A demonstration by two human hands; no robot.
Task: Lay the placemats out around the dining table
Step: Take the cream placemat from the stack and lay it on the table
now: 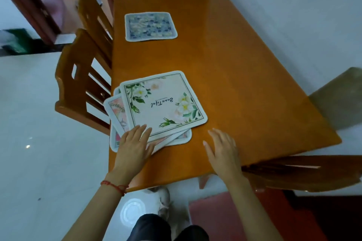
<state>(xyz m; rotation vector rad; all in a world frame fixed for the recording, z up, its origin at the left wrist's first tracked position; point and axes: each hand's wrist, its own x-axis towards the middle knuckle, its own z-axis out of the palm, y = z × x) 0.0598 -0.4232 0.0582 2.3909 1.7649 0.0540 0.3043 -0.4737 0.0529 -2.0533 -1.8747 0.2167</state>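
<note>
On the near left corner of the glossy orange wooden tabletop [225, 60] lay a loose, fanned stack of placemats [156, 111], its left edge jutting slightly past the tabletop's rim. The top floral placemat [163, 103] was squarish with rounded corners and a pale stitched border, cream-coloured, printed with white roses, green leaves and a script word; pinkish mats showed beneath it, and how many was unclear. One blue-patterned placemat [150, 26] was already set flat farther up the tabletop's left side, well apart from the stack, so the laying-out seemed only begun.

The left hand [134, 146] rested flat on the stack's near corner, fingers [141, 131] straight and close together, pinching nothing. The right hand [223, 150] hovered over or just touched bare tabletop beside the stack, fingers loosely spread and empty.

Next, judging by this, one mat had to be separated from the pile, probably by sliding the thin, flexible top sheet off while the left hand held the rest, then carried to another seat by a wooden chair [82, 88].
</note>
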